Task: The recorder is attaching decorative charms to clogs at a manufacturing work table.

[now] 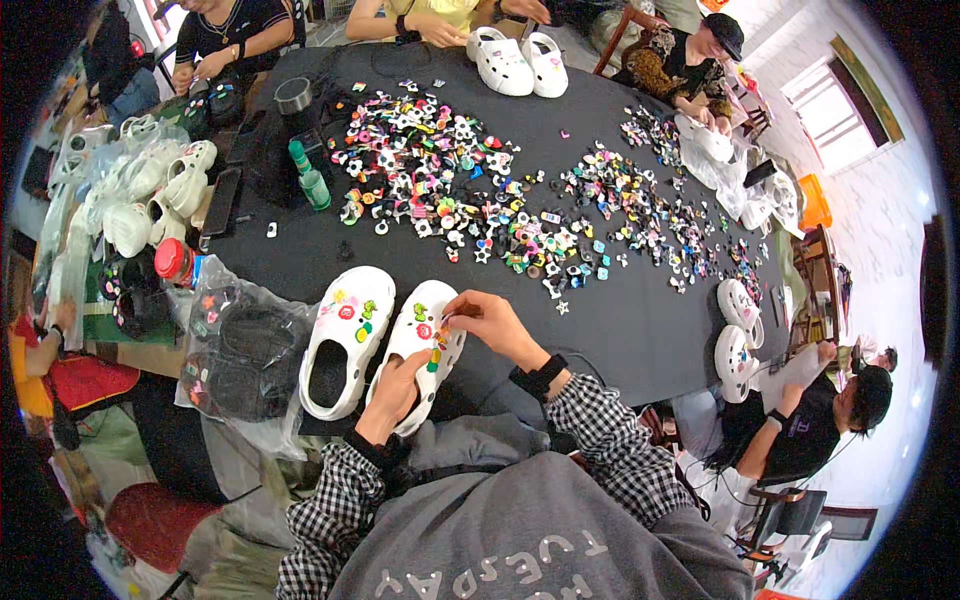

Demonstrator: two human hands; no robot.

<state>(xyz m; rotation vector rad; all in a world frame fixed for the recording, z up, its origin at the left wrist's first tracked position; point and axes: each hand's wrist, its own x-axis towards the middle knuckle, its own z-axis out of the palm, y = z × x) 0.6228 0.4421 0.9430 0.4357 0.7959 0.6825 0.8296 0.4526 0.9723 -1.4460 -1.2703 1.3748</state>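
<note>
Two white clogs lie side by side at the near edge of the black-covered table, toes pointing away from me. Colourful charms dot the left clog (pixel 350 290). My left hand (pixel 393 394) grips the right clog (pixel 405 343) at its opening, fingers inside and thumb on top. Green, red and yellow charms show on that clog's upper. At its right side my right hand (pixel 490 318) pinches with fingertips against the upper; whatever small thing is between them is too hidden to name. Beyond my hands spreads a large pile of loose shoe charms (pixel 430 165).
Left of the clogs sits a clear plastic bag (pixel 240 350) with dark clogs inside. Behind it are a red-lidded jar (pixel 175 262), a phone (pixel 222 200) and a green bottle (pixel 312 185). White clogs (pixel 505 68) stand at the far edge. Several people work around the table.
</note>
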